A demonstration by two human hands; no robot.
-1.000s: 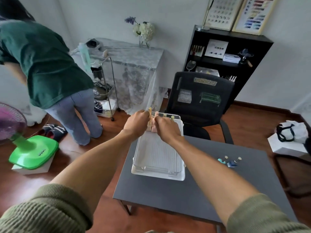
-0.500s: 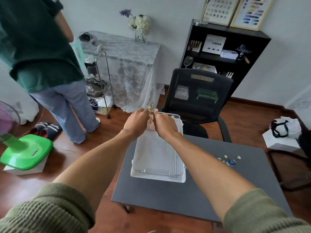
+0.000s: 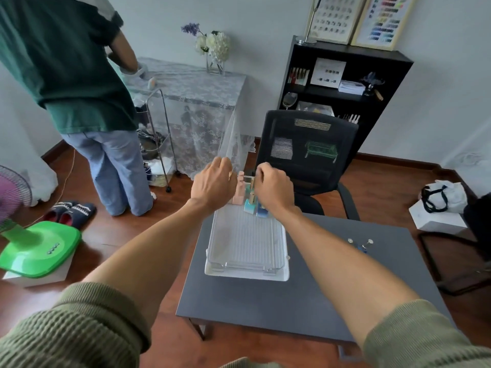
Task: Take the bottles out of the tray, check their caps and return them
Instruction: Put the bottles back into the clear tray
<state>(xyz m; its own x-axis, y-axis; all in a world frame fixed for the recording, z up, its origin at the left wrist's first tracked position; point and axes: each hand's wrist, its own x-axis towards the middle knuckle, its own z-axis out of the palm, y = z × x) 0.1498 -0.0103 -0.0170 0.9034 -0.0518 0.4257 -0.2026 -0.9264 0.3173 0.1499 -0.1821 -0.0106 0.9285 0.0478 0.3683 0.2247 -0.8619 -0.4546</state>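
Both hands are out at the far end of the clear tray, which sits on a white base on the dark table. A small cluster of bottles stands upright there — a pink one on the left, teal and blue ones just beside it. The right hand has its fingers curled down around the gold cap of the teal bottle, seemingly pinching it. The left hand hangs near the pink bottle with fingers bent; whether it has hold of anything I cannot tell, since its fingertips are hidden.

This looks to me like the checking step, a cap being tested where the bottle stands. Next, I'd guess, comes a firm twist, then lifting or settling the bottle straight so its neighbours don't topple. About 3 more small bottles wait on the table to the right, well apart from the tray — likely needing return.
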